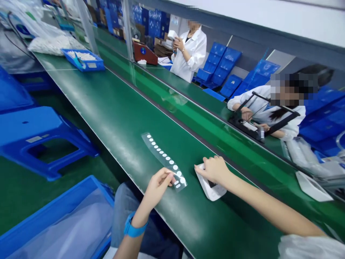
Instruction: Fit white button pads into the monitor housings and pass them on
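Nearest me, the crate (58,209) sits low at left, below the counter (107,108). My left hand (157,185) pinches the near end of a clear strip (162,154) between thumb and fingers; the rest, with its row of white dots, trails away over the counter. My right hand (217,169) grasps the far end of a white device (213,193), just right of the strip; whether it bears on the counter I cannot tell. Step in hand, as I judge it: managing strip and device together, one per hand. Next move, I think, calls for steady hold on the device and a light pinch, since thin film may curl. Beyond the clear screen, a seated co-worker (292,126) bends over a stand (253,129); farther off, another co-worker (194,50) stands.
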Demonstrator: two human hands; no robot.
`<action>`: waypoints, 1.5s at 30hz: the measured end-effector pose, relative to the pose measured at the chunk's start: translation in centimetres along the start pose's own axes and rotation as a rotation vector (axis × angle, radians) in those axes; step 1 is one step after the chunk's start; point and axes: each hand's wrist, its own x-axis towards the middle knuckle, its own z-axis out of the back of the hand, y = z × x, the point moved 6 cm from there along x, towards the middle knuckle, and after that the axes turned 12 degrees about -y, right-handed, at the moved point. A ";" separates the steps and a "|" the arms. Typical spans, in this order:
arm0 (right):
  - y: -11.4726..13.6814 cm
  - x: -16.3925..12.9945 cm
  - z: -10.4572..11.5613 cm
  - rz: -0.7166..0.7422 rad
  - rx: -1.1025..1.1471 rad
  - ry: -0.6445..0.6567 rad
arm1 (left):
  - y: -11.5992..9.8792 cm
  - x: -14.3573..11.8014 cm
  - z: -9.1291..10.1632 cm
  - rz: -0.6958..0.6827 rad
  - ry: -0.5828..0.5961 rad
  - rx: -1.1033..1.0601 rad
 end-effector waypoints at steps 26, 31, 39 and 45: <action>2.2 -10.1 -2.9 0.198 1.316 -0.460 | 2.6 -4.9 -5.8 0.180 0.079 -0.097; 2.4 -10.2 -2.9 0.149 1.278 -0.430 | 2.7 -5.1 -5.8 0.161 0.064 -0.063; 2.9 -10.5 -2.4 0.177 1.225 -0.515 | 2.5 -5.1 -5.7 0.213 0.060 -0.115; 3.0 -12.0 -1.3 0.246 1.154 -0.477 | 2.4 -4.9 -5.5 0.201 0.013 -0.127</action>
